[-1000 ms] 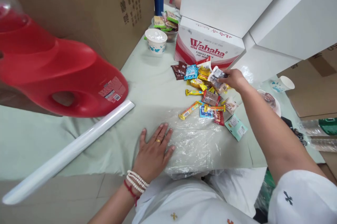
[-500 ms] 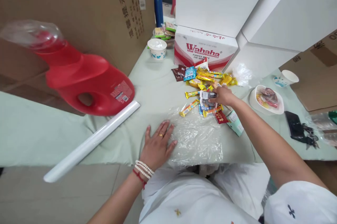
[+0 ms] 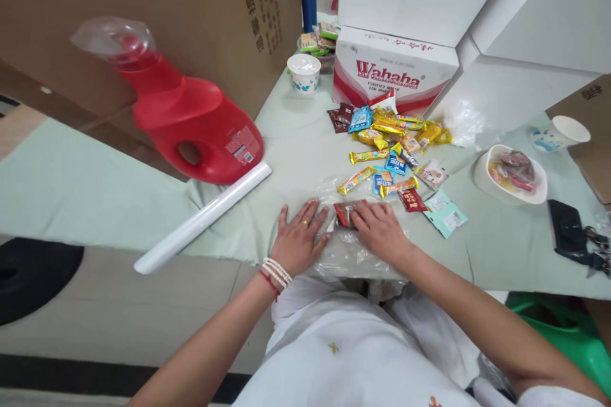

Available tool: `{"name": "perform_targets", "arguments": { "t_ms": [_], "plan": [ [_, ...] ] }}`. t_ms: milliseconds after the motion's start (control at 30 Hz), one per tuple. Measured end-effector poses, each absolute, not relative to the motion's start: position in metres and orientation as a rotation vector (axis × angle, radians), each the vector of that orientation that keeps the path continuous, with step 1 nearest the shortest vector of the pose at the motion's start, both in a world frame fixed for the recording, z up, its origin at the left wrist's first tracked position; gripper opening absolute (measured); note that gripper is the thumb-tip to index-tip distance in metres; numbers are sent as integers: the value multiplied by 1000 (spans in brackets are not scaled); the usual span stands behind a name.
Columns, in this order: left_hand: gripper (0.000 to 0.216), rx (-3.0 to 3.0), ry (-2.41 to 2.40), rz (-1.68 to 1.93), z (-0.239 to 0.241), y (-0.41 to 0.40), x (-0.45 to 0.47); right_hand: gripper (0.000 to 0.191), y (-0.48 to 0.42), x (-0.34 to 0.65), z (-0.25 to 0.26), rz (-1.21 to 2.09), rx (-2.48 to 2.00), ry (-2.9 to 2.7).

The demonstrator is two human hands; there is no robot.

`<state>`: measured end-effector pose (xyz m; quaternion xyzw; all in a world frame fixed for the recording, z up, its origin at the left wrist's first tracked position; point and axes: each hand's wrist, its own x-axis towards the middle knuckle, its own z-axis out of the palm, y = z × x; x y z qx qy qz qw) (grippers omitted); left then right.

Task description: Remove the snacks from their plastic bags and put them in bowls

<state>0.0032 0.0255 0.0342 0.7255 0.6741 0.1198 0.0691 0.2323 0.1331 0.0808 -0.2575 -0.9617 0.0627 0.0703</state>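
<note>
From where I stand, the person's left hand point(image 3: 300, 235) lies palm down with its fingers slightly apart, holding nothing, at the left edge of a crinkled sheet or bag of thin clear plastic point(image 3: 341, 257) spread on the counter point(image 3: 291, 146) with its pale green cloth. I'd guess it rests there to keep such light film from sliding. The right hand point(image 3: 384, 232) has its fingers close together over a flat brown packet with red ends point(image 3: 344, 216), which lies on the plastic between the two hands; the thumb is hard to make out, so I can't tell whether the packet is gripped or merely pressed down. Just beyond lie loose snacks, among them a slim yellow wrapped stick point(image 3: 357, 180), a small dark red sachet point(image 3: 412, 200) and a flat mint-green pouch point(image 3: 445, 213), probably left there to be within easy reach. A large red plastic jug point(image 3: 210, 120) and a long glossy white roll point(image 3: 205, 219) sit off to the left, apart from both hands.
</note>
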Motion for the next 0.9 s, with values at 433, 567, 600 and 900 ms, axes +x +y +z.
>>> {"name": "perform_targets", "arguments": {
  "t_ms": [433,567,600,900],
  "plan": [
    [57,2180,2037,372,36,24,6,67,151,218,88,556,-961,-2926],
    [57,2172,2039,389,35,22,6,74,132,203,90,522,-1136,-2896],
    [58,2168,2040,397,35,22,5,73,128,200,90,499,-1146,-2934],
    [64,2156,2023,452,28,23,4,70,145,206,88,477,-1174,-2958]
  ]
}}
